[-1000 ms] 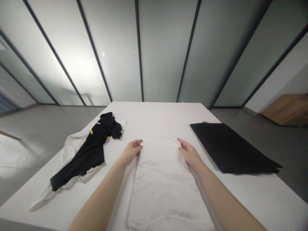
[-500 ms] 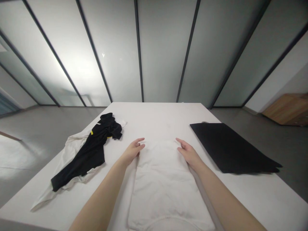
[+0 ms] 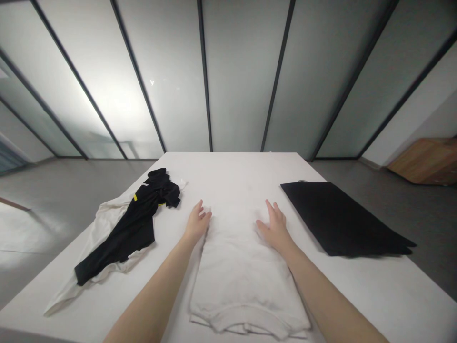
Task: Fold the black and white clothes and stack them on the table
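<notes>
A white T-shirt (image 3: 246,271) lies folded into a rectangle on the table in front of me, its neckline toward me. Beside its far left corner is my left hand (image 3: 197,223), fingers apart and holding nothing. My right hand (image 3: 274,225) hovers over or rests on the far right corner; whether it touches the cloth I cannot tell. Its thumb and fingers are spread, with nothing between them.
On the left of the white table (image 3: 228,171) lies a crumpled black garment (image 3: 132,228) with yellow marks, over a white garment (image 3: 107,219). Thin black sheets (image 3: 342,219) lie stacked on the right. Frosted glass panels (image 3: 235,76) stand beyond the table.
The folded T-shirt has shifted slightly away from me, and more of its neckline edge shows. My right hand has moved inward with its fingers turned up; the left fingers also point farther up.
</notes>
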Tool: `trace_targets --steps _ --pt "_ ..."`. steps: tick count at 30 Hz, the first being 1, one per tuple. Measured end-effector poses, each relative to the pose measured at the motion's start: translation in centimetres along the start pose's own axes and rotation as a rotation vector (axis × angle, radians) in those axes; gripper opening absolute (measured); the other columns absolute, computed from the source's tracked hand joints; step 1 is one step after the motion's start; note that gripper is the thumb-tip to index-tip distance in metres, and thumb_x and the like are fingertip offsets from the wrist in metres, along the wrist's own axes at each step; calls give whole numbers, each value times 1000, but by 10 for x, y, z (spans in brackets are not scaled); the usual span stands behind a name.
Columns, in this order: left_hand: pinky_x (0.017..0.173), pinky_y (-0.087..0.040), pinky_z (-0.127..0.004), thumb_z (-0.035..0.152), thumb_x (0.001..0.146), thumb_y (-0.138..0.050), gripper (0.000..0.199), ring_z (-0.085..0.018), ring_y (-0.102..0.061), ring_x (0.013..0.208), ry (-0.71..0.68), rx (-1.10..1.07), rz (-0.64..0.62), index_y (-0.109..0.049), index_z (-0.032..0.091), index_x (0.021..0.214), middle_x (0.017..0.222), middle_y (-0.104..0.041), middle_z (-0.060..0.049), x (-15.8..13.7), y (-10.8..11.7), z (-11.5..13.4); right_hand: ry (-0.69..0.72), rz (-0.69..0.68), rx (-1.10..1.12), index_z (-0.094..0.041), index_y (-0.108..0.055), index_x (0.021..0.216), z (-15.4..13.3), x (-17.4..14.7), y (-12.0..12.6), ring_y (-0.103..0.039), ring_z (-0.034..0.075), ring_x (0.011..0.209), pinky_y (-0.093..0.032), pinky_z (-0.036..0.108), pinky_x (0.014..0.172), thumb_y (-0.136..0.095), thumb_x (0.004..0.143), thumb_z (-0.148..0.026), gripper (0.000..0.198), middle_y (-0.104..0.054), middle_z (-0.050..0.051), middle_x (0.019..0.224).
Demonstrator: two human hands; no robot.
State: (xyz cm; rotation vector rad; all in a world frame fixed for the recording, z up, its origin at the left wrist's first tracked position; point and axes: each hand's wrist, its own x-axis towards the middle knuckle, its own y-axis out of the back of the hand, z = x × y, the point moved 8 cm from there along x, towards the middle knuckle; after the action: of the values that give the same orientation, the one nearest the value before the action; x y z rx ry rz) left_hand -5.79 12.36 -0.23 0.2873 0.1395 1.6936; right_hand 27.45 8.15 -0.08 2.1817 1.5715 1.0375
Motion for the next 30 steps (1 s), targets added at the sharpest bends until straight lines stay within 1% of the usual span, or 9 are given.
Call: trace_targets --steps 3,5,7,10,14,18,24,28,30 --pt "119 -42 -53 21 94 -62 49 -30 -47 146 -388 327 -7 -59 23 143 156 -53 -15 -21 -9 43 168 -21 -202 -20 -51 155 -30 -7 4 -25 42 157 -25 69 122 -57 95 -32 61 -35 18 168" --pt "120 -41 -53 21 97 -57 41 -28 -53 140 -570 485 -138 -64 25 137 148 -61 -12 -44 -30 63 268 -185 -263 -22 -56 152 -48 -16 -7 -34 36 155 -29 62 124 -49 101 -33 52 -45 16 164" --pt "119 -43 -50 24 98 -56 42 -28 -57 136 -627 628 -307 -63 25 139 144 -65 -12 -66 -53 67 299 -381 -334 -21 -57 152 -58 -29 -24 -38 33 153 -30 55 125 -47 103 -36 52 -47 14 163" --pt "121 -38 -55 35 99 -56 55 -36 -47 148 -550 846 -451 -54 19 151 159 -52 -17 -86 -74 54 219 -559 -462 -19 -46 161 -56 -45 -42 -28 38 158 -24 57 126 -47 103 -44 63 -34 14 171" --pt "126 -26 -59 56 100 -52 72 -41 -27 158 -459 957 -490 -42 19 161 170 -34 -16 -88 -81 40 149 -637 -543 -22 -31 167 -51 -49 -51 -14 42 161 -15 62 127 -47 102 -52 73 -18 12 175" --pt "128 -22 -58 64 100 -46 75 -41 -22 159 -411 954 -434 -41 23 163 171 -31 -14 -70 -82 34 109 -654 -581 -24 -29 168 -46 -31 -54 -12 43 161 -13 60 127 -44 103 -56 74 -16 12 176" --pt "125 -19 -64 54 104 -43 65 -40 -23 160 -274 930 -343 -43 24 161 172 -29 -17 -28 -83 25 -71 -540 -668 -24 -29 168 -27 25 -53 -17 43 160 -18 61 125 -32 108 -50 65 -18 13 176" --pt "121 -21 -69 48 102 -49 56 -41 -28 157 -223 907 -284 -51 24 153 168 -36 -20 2 -85 29 -104 -513 -671 -22 -30 167 -23 51 -62 -19 42 159 -18 60 124 -33 107 -48 65 -20 15 175" --pt "119 -21 -71 43 97 -58 50 -45 -34 152 -181 830 -208 -60 20 142 162 -45 -24 18 -86 34 -87 -507 -660 -22 -31 167 -24 59 -67 -19 43 159 -18 61 124 -34 107 -48 65 -21 15 175"
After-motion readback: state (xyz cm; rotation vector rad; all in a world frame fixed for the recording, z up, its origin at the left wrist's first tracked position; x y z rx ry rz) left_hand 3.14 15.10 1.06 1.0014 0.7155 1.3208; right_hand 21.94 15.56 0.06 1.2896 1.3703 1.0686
